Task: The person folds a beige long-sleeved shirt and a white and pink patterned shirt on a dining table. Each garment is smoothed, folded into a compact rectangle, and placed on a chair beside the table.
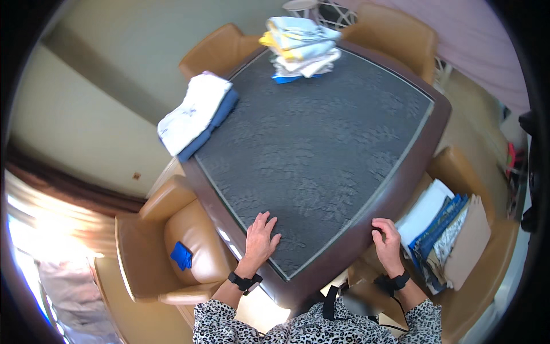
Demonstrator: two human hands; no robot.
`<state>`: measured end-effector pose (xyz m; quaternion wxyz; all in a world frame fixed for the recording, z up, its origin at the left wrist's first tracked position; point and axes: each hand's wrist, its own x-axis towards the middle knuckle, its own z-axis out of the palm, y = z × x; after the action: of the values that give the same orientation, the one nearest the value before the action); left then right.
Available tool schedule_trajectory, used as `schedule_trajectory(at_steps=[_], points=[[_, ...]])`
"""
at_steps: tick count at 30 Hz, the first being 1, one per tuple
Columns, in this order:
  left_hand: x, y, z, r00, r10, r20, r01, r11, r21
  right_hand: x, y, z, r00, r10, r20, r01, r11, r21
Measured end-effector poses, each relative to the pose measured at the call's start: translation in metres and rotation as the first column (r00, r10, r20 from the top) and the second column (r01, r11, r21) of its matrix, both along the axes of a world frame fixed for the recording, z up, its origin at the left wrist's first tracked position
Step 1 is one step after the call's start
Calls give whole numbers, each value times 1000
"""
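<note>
My left hand (261, 241) rests on the near corner of a dark patterned tablecloth (313, 142), fingers apart and holding nothing. Beside the table's right edge is my right hand (386, 243), its fingers curled, with nothing visible in it; whether it touches the wooden rim (365, 241) I cannot tell. At the table's far end stands a stack of folded cloths (300, 43) in light blue, yellow and white, with bright blue at the bottom. A white folded cloth (193, 112) lies over a dark blue one (223, 109) on the left edge.
A tan chair (464, 172) at the right holds several folded textiles (449, 241) and a beige flat piece (468, 245). Another tan chair (197, 232) at the left has a small blue folded cloth (181, 256) on its seat. Two more chairs stand beyond the table.
</note>
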<state>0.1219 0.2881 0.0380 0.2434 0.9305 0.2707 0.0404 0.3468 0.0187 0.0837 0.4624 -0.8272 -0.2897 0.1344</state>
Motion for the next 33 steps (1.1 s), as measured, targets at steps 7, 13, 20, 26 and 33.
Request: schedule_trajectory(at_steps=[7, 13, 20, 26, 33], points=[[-63, 56, -26, 992, 123, -1, -122, 990, 77, -24, 78, -29, 862, 385, 330, -267, 898, -349], [-72, 69, -36, 994, 107, 11, -108, 992, 66, -36, 84, -35, 776, 476, 415, -236, 828, -508], [-78, 73, -37, 990, 113, 84, -117, 992, 40, -40, 84, -41, 747, 480, 460, -221, 832, -509], [-81, 73, -41, 986, 117, 119, -124, 991, 55, -43, 85, -46, 754, 437, 490, -206, 867, -454], [-82, 78, -45, 981, 138, 138, -154, 982, 109, -45, 89, -56, 749, 377, 545, -197, 912, -360]])
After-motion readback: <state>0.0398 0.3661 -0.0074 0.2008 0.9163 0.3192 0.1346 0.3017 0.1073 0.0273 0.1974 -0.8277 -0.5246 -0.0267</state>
